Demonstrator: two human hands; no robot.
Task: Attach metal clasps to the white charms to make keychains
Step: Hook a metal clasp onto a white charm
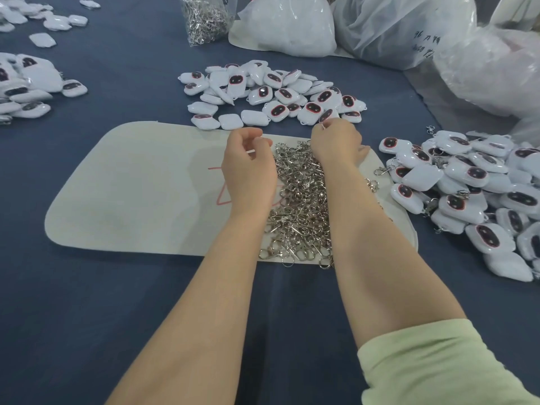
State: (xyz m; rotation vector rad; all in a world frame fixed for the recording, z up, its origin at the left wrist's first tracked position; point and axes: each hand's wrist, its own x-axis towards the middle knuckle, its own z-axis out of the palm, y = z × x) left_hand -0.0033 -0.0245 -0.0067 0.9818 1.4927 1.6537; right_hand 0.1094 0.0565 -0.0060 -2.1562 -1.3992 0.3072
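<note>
One pale mat (131, 185), one loose heap of metal clasps (301, 200) on it, one clear bag (204, 19) of clasps far, four heaps of white charms (271, 95), at least three white sacks (403, 27) far right.

Could not see inside curled left hand (248, 168) | could not tell whether right hand (336, 141) pinched anything or only touched charm pile (271, 92) | lost part of clasp heap (301, 200) under both forearms (377, 258) | lost part of red mark (219, 198) under left hand | found right-side charm pile (467, 185) and plastic bags (394, 27) cropped at frame edges | could not read bag writing (425, 42)
</note>
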